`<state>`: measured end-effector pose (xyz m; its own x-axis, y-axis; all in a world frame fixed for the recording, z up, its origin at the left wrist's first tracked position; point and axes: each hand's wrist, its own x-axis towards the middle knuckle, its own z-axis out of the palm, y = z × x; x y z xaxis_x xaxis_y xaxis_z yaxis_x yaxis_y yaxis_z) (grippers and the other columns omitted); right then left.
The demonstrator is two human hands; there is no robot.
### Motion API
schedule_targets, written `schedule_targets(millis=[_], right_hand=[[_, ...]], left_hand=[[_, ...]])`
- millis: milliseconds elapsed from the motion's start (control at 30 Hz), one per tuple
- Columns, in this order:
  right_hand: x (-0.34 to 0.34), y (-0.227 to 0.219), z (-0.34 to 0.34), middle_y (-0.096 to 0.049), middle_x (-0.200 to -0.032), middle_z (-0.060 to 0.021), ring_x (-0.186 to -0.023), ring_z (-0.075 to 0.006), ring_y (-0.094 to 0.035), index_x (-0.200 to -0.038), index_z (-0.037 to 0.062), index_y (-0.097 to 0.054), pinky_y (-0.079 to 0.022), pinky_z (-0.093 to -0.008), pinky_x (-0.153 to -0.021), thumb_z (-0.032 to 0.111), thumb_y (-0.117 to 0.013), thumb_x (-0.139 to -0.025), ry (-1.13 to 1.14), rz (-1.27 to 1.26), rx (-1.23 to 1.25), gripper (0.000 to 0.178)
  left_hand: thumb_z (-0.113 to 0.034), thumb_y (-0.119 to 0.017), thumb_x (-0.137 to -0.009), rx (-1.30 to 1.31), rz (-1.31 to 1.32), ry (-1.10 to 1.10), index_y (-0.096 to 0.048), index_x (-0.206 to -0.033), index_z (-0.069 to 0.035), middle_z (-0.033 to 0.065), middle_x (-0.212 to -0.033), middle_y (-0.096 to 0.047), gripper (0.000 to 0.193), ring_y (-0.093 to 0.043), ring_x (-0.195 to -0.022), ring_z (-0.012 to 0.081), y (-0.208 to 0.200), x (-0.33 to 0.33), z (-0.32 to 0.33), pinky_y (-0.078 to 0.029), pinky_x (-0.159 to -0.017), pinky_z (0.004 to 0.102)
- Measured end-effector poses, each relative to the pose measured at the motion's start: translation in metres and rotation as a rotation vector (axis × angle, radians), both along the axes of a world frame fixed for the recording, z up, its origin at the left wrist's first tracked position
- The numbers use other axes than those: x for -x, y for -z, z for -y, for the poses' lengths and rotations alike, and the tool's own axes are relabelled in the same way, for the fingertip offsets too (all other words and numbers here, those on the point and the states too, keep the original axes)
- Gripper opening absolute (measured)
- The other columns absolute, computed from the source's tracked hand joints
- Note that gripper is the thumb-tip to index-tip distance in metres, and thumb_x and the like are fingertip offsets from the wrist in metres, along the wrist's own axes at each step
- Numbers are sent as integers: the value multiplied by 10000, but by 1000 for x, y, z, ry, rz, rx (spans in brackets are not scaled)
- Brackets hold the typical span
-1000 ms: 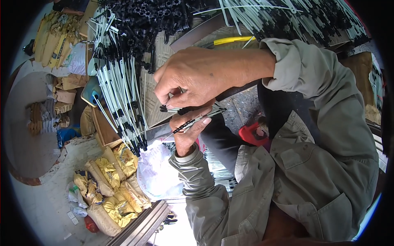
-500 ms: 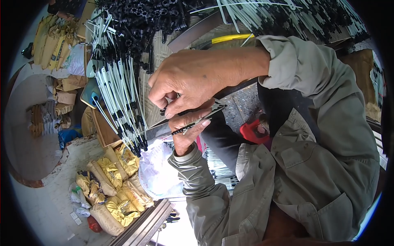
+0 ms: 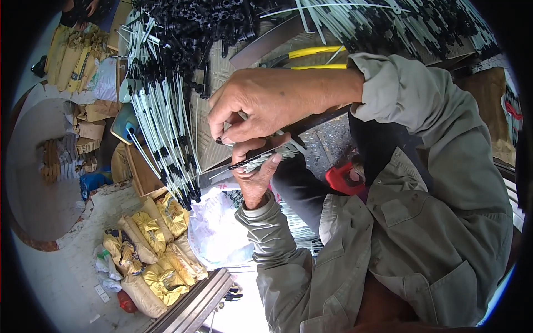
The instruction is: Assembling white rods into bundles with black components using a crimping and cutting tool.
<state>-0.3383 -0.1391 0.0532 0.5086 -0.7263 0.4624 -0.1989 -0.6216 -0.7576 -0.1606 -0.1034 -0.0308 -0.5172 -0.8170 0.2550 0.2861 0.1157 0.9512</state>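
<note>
My right hand reaches in from the right, back upward, thumb and fingertips pinched together around a small black piece. Just below it, my left hand grips a small bundle of thin pale strips with black ends between thumb and fingers. The strips fan out toward the right of the thumb. Both hands nearly touch above the table's near edge. To the left, a spread of similar pale strips with black ends overhangs the table edge. The right fingers partly hide what they pinch.
Black plastic parts are heaped at the back. More pale strips lie at the back right. A yellow-handled tool rests behind my right forearm. Wrapped packages and a clear bag are lower left. Another person's hands show top left.
My right hand has shifted slightly right, and the left has turned a little, showing more of the pale strips. A second yellow handle now shows behind my right forearm.
</note>
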Motion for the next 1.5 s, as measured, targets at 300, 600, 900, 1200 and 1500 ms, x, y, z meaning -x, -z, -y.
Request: schedule_targets(millis=[300, 600, 900, 1200, 1500], right_hand=[[-1, -4, 2, -562, -702, -69, -610, -224, -566, -753, 24, -600, -415, -328, -546, 121, -620, -750, -57, -28, 35, 98], [-6, -3, -6, -509, -691, -62, -609, -226, -555, -725, 27, -517, -402, -337, -526, 104, -600, -754, 26, -25, 155, 117], [-9, -11, -7, -498, -656, -70, -591, -239, -546, -693, 30, -466, -409, -359, -523, 140, -587, -779, 45, -117, 190, 184], [-24, -20, -10, -499, -576, -45, -483, -214, -539, -621, 37, -490, -399, -325, -400, 183, -620, -754, 124, -384, 424, 237], [-30, -23, -21, -513, -560, -46, -466, -214, -540, -636, 51, -484, -402, -332, -394, 178, -597, -754, 137, -424, 506, 207]], left_hand=[[58, -633, -746, -37, -88, 124, -407, -962, -31, 243, -887, -617, 325, -620, -875, 353, -2, -3, 3, -488, -799, 409], [59, -642, -734, -32, -75, 164, -482, -964, 6, 236, -889, -626, 285, -624, -870, 328, 2, -9, 7, -483, -809, 404], [31, -671, -710, 142, 177, 179, -613, -937, 64, 182, -897, -643, 236, -615, -895, 268, -2, -15, 16, -476, -826, 355], [83, -685, -691, 123, 166, 116, -641, -877, 61, 92, -876, -661, 192, -608, -849, 151, -13, -15, 5, -474, -781, 270], [64, -683, -709, -2, 151, 70, -644, -915, 32, 62, -893, -656, 212, -596, -841, 124, -11, -8, -7, -473, -771, 250]])
